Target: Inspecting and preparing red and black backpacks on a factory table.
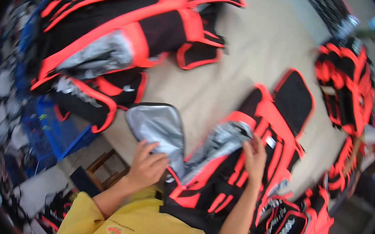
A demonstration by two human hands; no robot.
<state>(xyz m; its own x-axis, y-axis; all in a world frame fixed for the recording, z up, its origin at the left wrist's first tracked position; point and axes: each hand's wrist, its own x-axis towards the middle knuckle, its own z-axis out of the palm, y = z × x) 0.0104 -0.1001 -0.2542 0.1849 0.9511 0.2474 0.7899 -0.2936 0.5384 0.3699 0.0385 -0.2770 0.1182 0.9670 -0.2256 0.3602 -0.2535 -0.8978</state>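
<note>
In front of me on the table lies a black and coral-red bag, partly sewn, with a silver-lined pocket gaping. A flap with silver lining is folded out to its left. My left hand rests on the lower part of this flap, fingers stretched out over the lining. My right hand is at the right edge of the pocket opening, thumb and fingers bent around the fabric there. Blur and the hand itself partly hide that grip.
A large heap of similar bags covers the table's far left. More bags lie at the far right and beside my right arm. A blue crate and a wooden stool stand left. Another person is at the right.
</note>
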